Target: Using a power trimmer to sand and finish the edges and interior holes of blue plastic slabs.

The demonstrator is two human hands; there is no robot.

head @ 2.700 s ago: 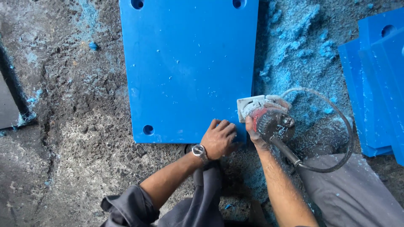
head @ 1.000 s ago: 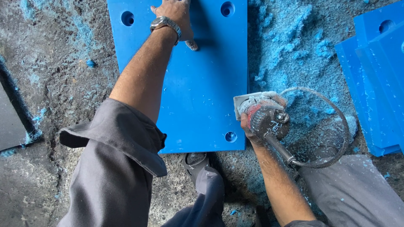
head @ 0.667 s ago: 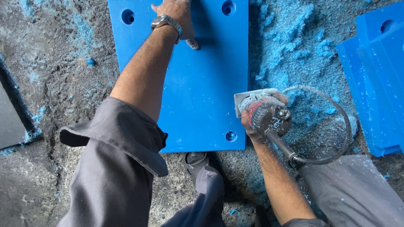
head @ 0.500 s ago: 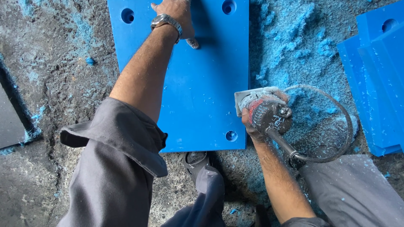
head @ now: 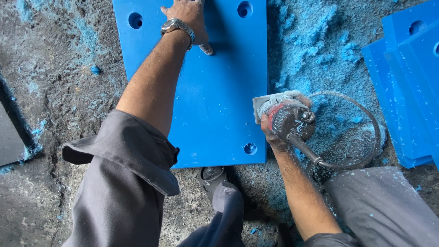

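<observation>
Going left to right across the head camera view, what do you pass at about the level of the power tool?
Dusty grey concrete floor → large flat blue plastic panel with round holes → right hand gripping a handheld power tool → heap of blue shavings → stacked blue panels.

Your left hand (head: 188, 18) lies flat on the far end of the panel (head: 215, 100) on the floor (head: 59, 91), your right hand (head: 274, 132) holds the power tool (head: 286, 116) against its right edge, shavings (head: 320, 55) piled beyond, more panels (head: 407, 87) stacked farther right.
</observation>
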